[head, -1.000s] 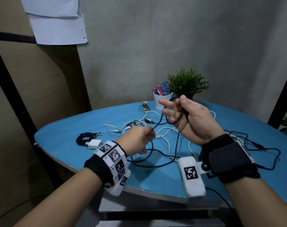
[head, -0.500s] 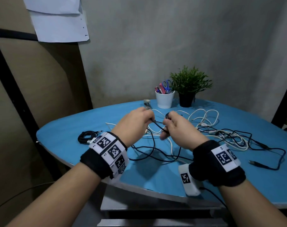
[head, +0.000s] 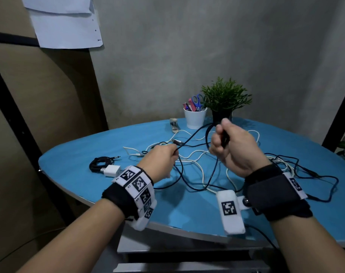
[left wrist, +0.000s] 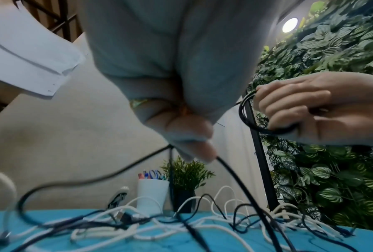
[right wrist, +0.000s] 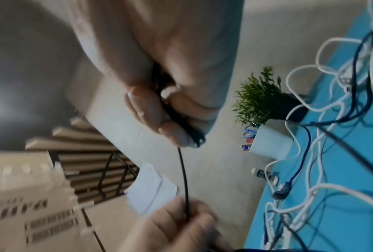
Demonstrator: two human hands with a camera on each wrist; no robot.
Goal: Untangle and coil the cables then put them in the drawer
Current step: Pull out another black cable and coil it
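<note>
Right hand [head: 231, 148] clasps a small coil of black cable [head: 195, 134], whose taut free length slants down-left to the pinching left hand [head: 159, 160].

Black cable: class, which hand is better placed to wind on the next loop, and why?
Left. The right hand already grips the coiled loops, so the left hand, pinching the black cable leading to them, can likely feed the next turn.

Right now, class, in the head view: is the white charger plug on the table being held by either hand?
No. The white charger plug lies on the table beside a coiled black cable, apart from both hands.
</note>
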